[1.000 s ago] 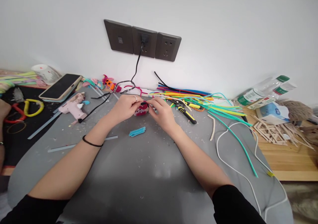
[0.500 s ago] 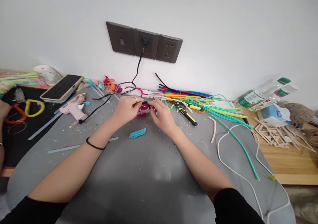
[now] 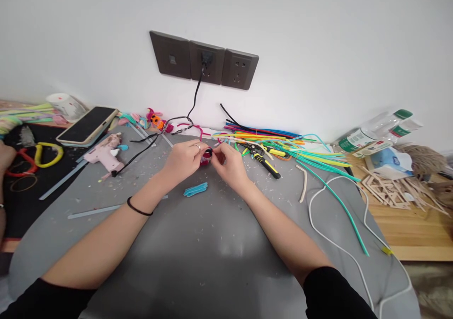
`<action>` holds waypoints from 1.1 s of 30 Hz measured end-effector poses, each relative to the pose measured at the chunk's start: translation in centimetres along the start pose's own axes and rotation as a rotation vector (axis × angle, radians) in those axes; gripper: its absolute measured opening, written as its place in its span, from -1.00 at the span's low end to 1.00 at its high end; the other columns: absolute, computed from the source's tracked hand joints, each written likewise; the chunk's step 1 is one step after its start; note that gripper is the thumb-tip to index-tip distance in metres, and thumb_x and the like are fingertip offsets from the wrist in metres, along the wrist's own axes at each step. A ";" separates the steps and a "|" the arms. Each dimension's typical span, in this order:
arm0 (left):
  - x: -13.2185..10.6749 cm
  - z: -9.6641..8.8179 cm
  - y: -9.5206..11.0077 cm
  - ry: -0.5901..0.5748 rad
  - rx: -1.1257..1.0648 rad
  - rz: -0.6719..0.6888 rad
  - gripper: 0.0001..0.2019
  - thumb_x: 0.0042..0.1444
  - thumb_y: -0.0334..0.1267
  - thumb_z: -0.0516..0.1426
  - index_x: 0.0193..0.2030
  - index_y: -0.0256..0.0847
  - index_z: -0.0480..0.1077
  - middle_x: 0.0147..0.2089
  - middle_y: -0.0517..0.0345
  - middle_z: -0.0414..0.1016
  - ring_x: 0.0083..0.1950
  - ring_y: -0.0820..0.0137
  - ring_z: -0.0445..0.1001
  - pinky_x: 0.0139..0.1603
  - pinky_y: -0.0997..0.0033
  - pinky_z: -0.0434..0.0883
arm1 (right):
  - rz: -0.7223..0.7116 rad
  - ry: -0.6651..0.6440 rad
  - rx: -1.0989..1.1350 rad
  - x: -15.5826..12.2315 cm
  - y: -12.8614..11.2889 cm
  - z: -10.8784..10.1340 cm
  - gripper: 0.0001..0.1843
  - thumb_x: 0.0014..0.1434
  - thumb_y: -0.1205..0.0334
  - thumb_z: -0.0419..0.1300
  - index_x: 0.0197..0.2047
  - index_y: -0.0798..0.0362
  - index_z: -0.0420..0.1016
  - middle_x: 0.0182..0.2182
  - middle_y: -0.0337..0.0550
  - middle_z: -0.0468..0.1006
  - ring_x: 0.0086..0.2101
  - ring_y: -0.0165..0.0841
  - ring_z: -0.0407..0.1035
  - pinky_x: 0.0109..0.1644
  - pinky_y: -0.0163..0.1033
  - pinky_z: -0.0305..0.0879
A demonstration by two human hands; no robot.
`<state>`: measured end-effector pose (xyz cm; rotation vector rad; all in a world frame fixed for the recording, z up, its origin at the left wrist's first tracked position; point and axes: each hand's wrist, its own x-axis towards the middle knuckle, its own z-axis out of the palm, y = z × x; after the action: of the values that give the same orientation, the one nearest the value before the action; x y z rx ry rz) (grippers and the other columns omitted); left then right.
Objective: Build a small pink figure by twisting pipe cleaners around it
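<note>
My left hand [image 3: 184, 159] and my right hand [image 3: 229, 162] meet over the back middle of the grey table. Their fingers are closed in a pinch around a small crimson craft piece [image 3: 204, 161], mostly hidden by the fingers. A small black bit [image 3: 208, 152] shows between the fingertips of both hands; its kind is too small to tell. Just in front of them lies a folded light-blue strip bundle [image 3: 195, 189], touched by neither hand. Black-and-yellow pliers [image 3: 266, 164] rest to the right of my right hand.
Left are a pink glue gun [image 3: 106, 154] with a black cord, a phone [image 3: 88, 125], scissors [image 3: 48, 155] and another person's hand [image 3: 6, 156]. Coloured pipe cleaners [image 3: 276, 137] line the back. A white cable [image 3: 327, 236] loops at right, near bottles [image 3: 364, 137] and wooden pieces [image 3: 392, 189].
Both hands have stayed over the crimson piece, the fingertips drawing closer together. The black bit has shifted slightly right and down. My left wrist has moved a little to the right.
</note>
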<state>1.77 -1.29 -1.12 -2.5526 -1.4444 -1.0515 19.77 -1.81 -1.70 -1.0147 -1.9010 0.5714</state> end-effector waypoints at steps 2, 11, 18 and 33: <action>-0.1 0.1 0.0 -0.016 0.017 0.004 -0.61 0.39 -0.27 -0.06 -0.26 -0.19 0.59 -0.31 0.02 0.63 -0.31 0.31 0.56 -0.27 0.39 0.39 | 0.020 -0.001 0.006 0.0 -0.1 0.0 -0.86 0.24 0.27 0.09 -0.37 -0.02 0.25 -0.46 -0.27 0.38 -0.45 -0.40 0.28 -0.32 -0.29 0.26; -0.1 -0.1 0.3 -0.036 -0.013 -0.032 -0.65 0.28 -0.37 -0.04 -0.34 -0.15 0.56 -0.31 0.01 0.63 -0.28 0.29 0.56 -0.26 0.36 0.39 | -0.029 -0.008 -0.018 0.1 -0.4 -0.2 -0.83 0.19 0.36 0.07 -0.43 -0.02 0.22 -0.48 -0.28 0.32 -0.45 -0.41 0.24 -0.33 -0.30 0.22; 0.4 -0.4 0.6 -0.005 -0.145 -0.145 -0.67 0.31 -0.27 -0.02 -0.26 -0.19 0.58 -0.21 -0.03 0.67 -0.19 0.26 0.59 -0.15 0.35 0.44 | 0.065 0.005 0.123 0.2 0.2 0.0 -0.89 0.27 0.21 0.10 -0.27 0.02 0.41 -0.37 -0.19 0.50 -0.40 -0.39 0.37 -0.29 -0.29 0.33; 1.3 -1.5 0.9 -0.184 -0.359 -0.294 -0.56 0.36 -0.03 -0.01 -0.54 -0.17 0.23 -0.60 0.21 0.33 -0.53 0.42 0.25 -0.44 0.39 0.17 | 0.248 0.070 0.285 0.3 0.6 0.2 -0.82 0.24 0.08 0.14 -0.27 0.00 0.41 -0.41 -0.21 0.55 -0.44 -0.39 0.39 -0.33 -0.27 0.34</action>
<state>2.15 -1.33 1.03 -2.8016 -1.8787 -1.2412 19.75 -1.22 -2.11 -1.0720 -1.5873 0.9098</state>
